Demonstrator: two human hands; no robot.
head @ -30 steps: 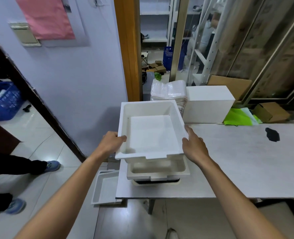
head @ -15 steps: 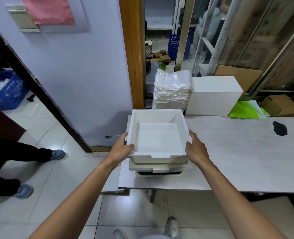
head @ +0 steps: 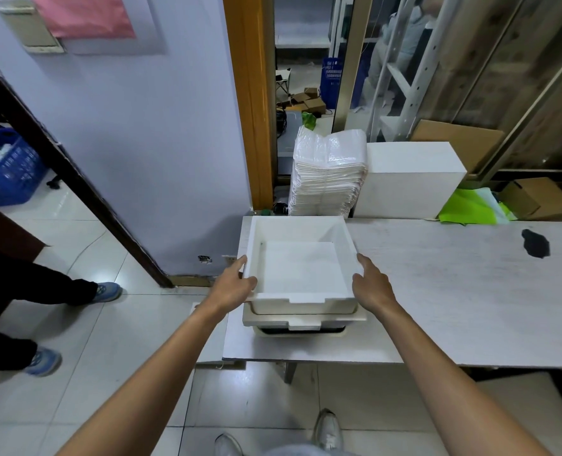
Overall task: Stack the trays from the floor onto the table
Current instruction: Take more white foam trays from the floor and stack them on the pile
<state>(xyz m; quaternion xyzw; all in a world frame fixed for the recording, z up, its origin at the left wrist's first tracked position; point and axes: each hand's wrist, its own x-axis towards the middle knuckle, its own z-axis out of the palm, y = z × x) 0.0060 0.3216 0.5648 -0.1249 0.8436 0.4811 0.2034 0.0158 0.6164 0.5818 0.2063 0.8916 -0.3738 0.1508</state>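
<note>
A white foam tray (head: 301, 268) sits on top of a stack of two more trays (head: 306, 320) at the left end of the pale table (head: 454, 291). My left hand (head: 235, 286) holds the top tray's left rim, thumb over the edge. Against its right wall my right hand (head: 372, 286) lies with the thumb at the rim. The lowest tray of the stack shows a dark inside (head: 302, 331). Another white tray (head: 212, 340) lies on the floor, partly hidden under the table's left edge and my left forearm.
Behind the stack stand a pile of white bags (head: 325, 172) and a white foam box (head: 408, 179). A black patch (head: 534, 243) marks the table's right part. A person's legs (head: 42, 291) stand on the tiles at left. My shoes (head: 329, 432) are below.
The top tray has come down from above the stack and now rests on it. Both hands stayed at its sides.
</note>
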